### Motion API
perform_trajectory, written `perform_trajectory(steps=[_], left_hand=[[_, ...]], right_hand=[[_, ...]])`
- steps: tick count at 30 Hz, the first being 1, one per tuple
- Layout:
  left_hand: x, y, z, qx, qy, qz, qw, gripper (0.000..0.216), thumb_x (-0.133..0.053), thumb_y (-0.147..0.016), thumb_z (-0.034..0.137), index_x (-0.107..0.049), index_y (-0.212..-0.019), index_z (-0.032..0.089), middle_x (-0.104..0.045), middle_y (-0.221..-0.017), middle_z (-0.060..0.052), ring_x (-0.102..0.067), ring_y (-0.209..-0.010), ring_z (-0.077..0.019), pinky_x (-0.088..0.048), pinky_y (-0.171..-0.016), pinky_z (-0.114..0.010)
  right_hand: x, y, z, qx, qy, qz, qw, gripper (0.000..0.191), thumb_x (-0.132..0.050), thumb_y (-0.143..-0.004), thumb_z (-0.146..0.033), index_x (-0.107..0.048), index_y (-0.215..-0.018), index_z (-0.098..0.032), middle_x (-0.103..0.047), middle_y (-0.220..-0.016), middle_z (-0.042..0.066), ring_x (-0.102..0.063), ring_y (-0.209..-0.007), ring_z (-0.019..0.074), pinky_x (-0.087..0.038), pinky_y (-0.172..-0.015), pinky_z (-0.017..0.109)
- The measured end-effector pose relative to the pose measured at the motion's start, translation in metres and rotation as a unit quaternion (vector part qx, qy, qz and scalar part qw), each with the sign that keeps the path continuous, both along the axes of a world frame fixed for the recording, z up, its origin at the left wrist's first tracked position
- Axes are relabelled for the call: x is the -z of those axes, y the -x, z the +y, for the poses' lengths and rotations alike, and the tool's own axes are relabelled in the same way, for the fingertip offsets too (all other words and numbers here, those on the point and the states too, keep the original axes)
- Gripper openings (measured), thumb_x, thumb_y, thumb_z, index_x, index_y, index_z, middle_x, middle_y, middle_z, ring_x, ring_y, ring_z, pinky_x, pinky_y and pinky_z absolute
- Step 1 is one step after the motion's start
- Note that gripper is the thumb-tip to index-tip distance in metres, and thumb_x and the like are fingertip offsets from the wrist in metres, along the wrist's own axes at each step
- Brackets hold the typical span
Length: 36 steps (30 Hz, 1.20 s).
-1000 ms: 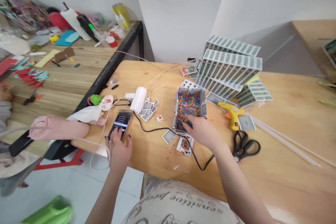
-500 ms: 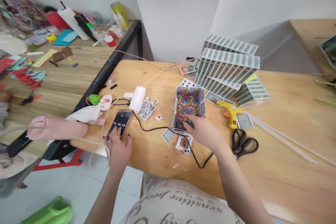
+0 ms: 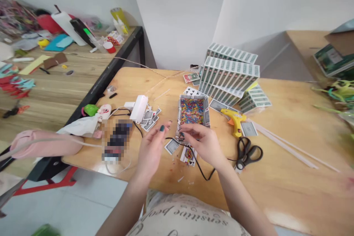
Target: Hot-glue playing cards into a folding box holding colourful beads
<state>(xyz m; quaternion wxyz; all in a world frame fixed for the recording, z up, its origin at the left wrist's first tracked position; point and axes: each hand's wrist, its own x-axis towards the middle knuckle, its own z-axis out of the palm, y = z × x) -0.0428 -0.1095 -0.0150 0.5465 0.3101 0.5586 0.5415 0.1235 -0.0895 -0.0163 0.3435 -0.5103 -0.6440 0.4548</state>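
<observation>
A shallow box [image 3: 207, 111] with playing-card walls holds many small, multicoloured pieces. My right hand [image 3: 203, 143] is over its near edge, thumb and fingertips drawn together; whatever is between them is too small to make out. Left of the box, my left hand [image 3: 151, 153] is raised above the table, thumb and forefinger slightly apart with nothing visible in them. A black cord [image 3: 203, 170] runs beneath my hands. Near the box's front lie a face-down playing card [image 3: 172, 147] and a face card [image 3: 188, 156].
Stacked card packs [image 3: 229, 75] stand behind the box. To its right lie a yellow glue gun [image 3: 235, 121], black scissors [image 3: 247, 155] and glue sticks [image 3: 287, 147]. On the left are a white device [image 3: 139, 108], a blurred-out phone [image 3: 117, 140] and cut cards [image 3: 151, 118].
My left hand has left the phone and moved right, toward the box. My right hand has drawn back from inside the box to its near edge, its fingers closing. The view has shifted slightly right.
</observation>
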Motion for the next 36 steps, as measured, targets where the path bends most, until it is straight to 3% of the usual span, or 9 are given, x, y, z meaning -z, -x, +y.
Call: perform_trajectory(steps=[2,5,14,17,22,25,28,31,36], left_hand=[[-0.015,-0.021,0.009,0.031,-0.001,-0.099,0.995,0.019,-0.071,-0.074,0.036,-0.070,-0.074,0.017,-0.070,-0.109,-0.007,-0.063,-0.099,-0.0209,-0.050,-0.086,-0.031],[-0.023,-0.037,0.015,0.059,0.010,-0.138,0.989,0.018,-0.074,-0.071,0.034,-0.072,-0.069,0.016,-0.068,-0.111,-0.007,-0.063,-0.090,-0.0167,-0.050,-0.073,-0.023],[-0.014,-0.040,0.017,0.057,-0.013,-0.055,0.997,0.015,-0.071,-0.075,0.031,-0.074,-0.071,0.017,-0.065,-0.112,-0.007,-0.062,-0.096,-0.0187,-0.051,-0.079,-0.026],[-0.013,-0.040,0.016,0.060,-0.042,0.007,0.997,0.014,-0.067,-0.078,0.030,-0.075,-0.075,0.018,-0.066,-0.109,-0.007,-0.061,-0.102,-0.0196,-0.051,-0.084,-0.028],[-0.009,-0.040,0.016,0.070,-0.123,0.176,0.974,0.014,-0.061,-0.083,0.025,-0.073,-0.083,0.017,-0.067,-0.106,-0.009,-0.062,-0.104,-0.0189,-0.050,-0.092,-0.032],[-0.005,-0.041,0.016,0.073,-0.188,0.266,0.943,0.013,-0.058,-0.085,0.020,-0.071,-0.085,0.017,-0.068,-0.104,-0.008,-0.064,-0.100,-0.0181,-0.051,-0.091,-0.034],[-0.003,-0.044,0.015,0.063,-0.263,0.371,0.888,0.013,-0.056,-0.085,0.014,-0.069,-0.086,0.016,-0.070,-0.100,-0.009,-0.065,-0.099,-0.0177,-0.052,-0.092,-0.034],[-0.001,-0.046,0.014,0.065,-0.300,0.439,0.845,0.014,-0.055,-0.085,0.011,-0.068,-0.087,0.015,-0.070,-0.100,-0.009,-0.064,-0.102,-0.0187,-0.052,-0.093,-0.035],[0.001,-0.046,0.016,0.090,-0.289,0.454,0.838,0.015,-0.054,-0.085,0.009,-0.067,-0.085,0.015,-0.070,-0.099,-0.009,-0.065,-0.100,-0.0188,-0.054,-0.092,-0.035]], right_hand=[[-0.004,0.004,-0.004,0.016,0.045,0.155,0.987,0.028,-0.059,-0.082,-0.032,-0.069,-0.106,-0.020,-0.074,-0.102,0.006,-0.070,-0.088,0.0189,-0.060,-0.072,0.030],[-0.011,0.005,-0.007,0.054,0.106,0.300,0.946,0.027,-0.067,-0.077,-0.032,-0.071,-0.103,-0.023,-0.074,-0.100,0.004,-0.071,-0.083,0.0184,-0.061,-0.073,0.032],[-0.016,-0.003,-0.007,0.104,0.139,0.316,0.933,0.020,-0.069,-0.077,-0.036,-0.071,-0.090,-0.021,-0.076,-0.085,0.004,-0.072,-0.074,0.0179,-0.062,-0.066,0.029],[-0.013,-0.004,-0.007,0.114,0.124,0.283,0.944,0.019,-0.066,-0.079,-0.035,-0.070,-0.089,-0.020,-0.075,-0.084,0.004,-0.072,-0.074,0.0178,-0.061,-0.066,0.028],[-0.008,-0.007,-0.007,0.124,0.041,0.134,0.982,0.016,-0.057,-0.082,-0.028,-0.068,-0.088,-0.018,-0.074,-0.076,0.004,-0.071,-0.069,0.0167,-0.058,-0.066,0.027],[-0.008,-0.008,-0.006,0.136,-0.043,0.003,0.990,0.016,-0.054,-0.082,-0.026,-0.067,-0.083,-0.018,-0.073,-0.070,0.003,-0.070,-0.061,0.0150,-0.056,-0.058,0.022],[-0.007,-0.009,-0.006,0.150,-0.105,-0.107,0.977,0.015,-0.053,-0.081,-0.026,-0.067,-0.081,-0.018,-0.073,-0.069,0.004,-0.070,-0.060,0.0163,-0.053,-0.057,0.023],[-0.005,-0.011,-0.007,0.132,-0.113,-0.140,0.975,0.019,-0.051,-0.081,-0.024,-0.069,-0.084,-0.017,-0.073,-0.072,0.008,-0.070,-0.063,0.0201,-0.051,-0.059,0.027],[-0.001,-0.015,-0.008,0.104,-0.096,-0.144,0.979,0.020,-0.050,-0.082,-0.025,-0.069,-0.085,-0.019,-0.073,-0.072,0.008,-0.068,-0.061,0.0191,-0.047,-0.058,0.026]])
